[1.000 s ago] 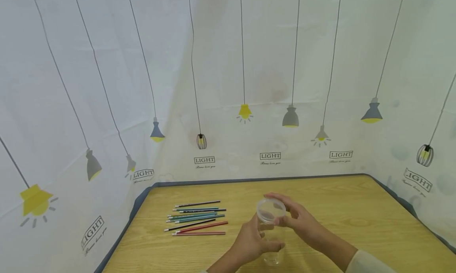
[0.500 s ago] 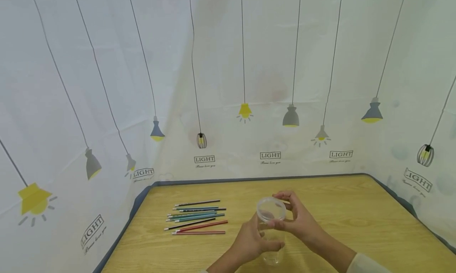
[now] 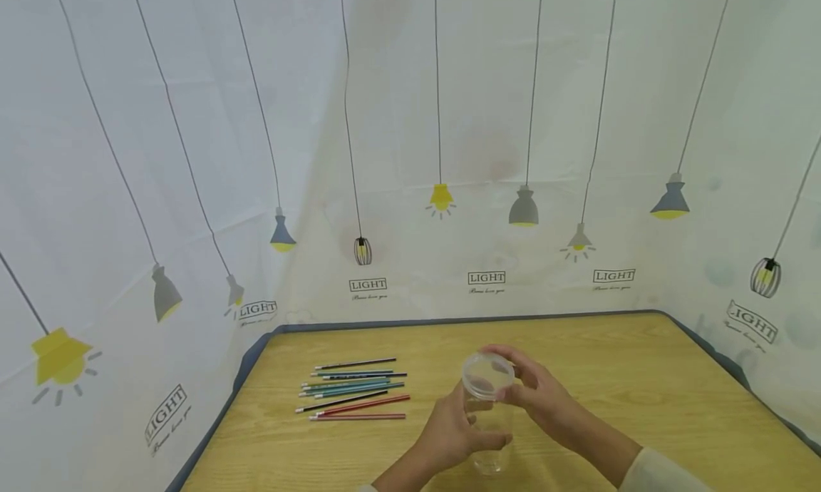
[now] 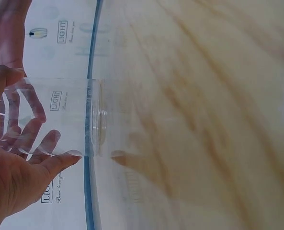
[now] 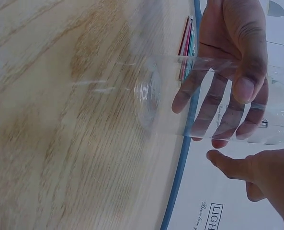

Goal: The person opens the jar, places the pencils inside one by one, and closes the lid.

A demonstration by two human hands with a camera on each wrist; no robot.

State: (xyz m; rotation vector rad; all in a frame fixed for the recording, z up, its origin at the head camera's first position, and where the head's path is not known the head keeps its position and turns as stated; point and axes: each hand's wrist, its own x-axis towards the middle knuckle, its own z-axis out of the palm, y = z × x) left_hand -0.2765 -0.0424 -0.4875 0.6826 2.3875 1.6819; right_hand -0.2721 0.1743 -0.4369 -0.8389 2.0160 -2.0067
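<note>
A clear cylindrical plastic jar (image 3: pixel 492 419) stands upright near the front of the table, capped by a translucent round lid (image 3: pixel 485 372). My left hand (image 3: pixel 447 435) grips the jar's body from the left, thumb in front and fingers behind, visible through the clear wall in the right wrist view (image 5: pixel 213 100). At the top, my right hand (image 3: pixel 545 399) holds the lid's edge, thumb on the near right side and fingers on the far side. No contents show inside the jar, whose base (image 4: pixel 101 117) meets the wood surface in the left wrist view.
Several pencils (image 3: pixel 356 390) in black, teal and red lie side by side left of the jar, eraser ends leftward. The wooden table (image 3: pixel 609 378) has a dark blue border and is surrounded by pale cloth walls (image 3: pixel 410 107) printed with hanging lamps.
My right hand's fingers swung back off the lid's far side to the right, then came round it again. The left hand and jar have stayed in place.
</note>
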